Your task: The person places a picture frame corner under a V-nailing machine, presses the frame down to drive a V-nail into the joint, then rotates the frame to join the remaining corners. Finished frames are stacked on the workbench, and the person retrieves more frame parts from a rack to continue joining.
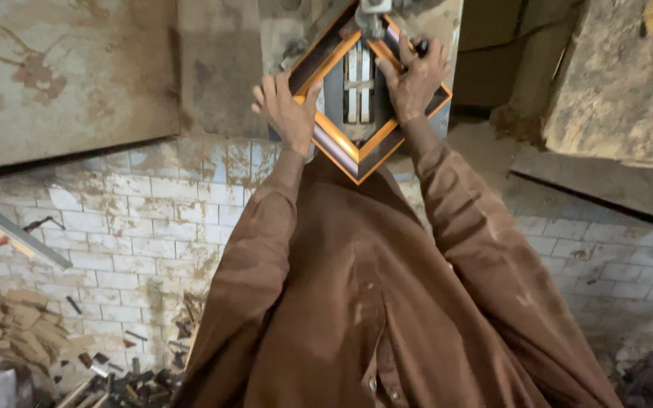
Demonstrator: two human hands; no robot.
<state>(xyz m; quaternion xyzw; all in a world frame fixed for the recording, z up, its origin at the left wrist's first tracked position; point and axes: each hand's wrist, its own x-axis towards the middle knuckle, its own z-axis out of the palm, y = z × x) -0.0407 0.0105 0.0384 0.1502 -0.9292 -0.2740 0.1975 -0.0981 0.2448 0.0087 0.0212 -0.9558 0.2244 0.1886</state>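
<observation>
Both hands press flat on a picture-frame corner, fingers spread rather than curled in a grip: the left hand on its left moulding, the right hand on its right. The 2 orange-edged dark mouldings meet in a V pointing toward the person, lying on the grey machine worktop under a metal clamp head. Wood offcuts litter the tiled floor at lower left.

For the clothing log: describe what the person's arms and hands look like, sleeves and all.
Both arms wear long, loose brown sleeves of one buttoned shirt, creased and marked with pale dusty smudges. The left sleeve and right sleeve run down to the wrists. The left hand and right hand are bare: no gloves, and no rings or watch that can be seen.
</observation>
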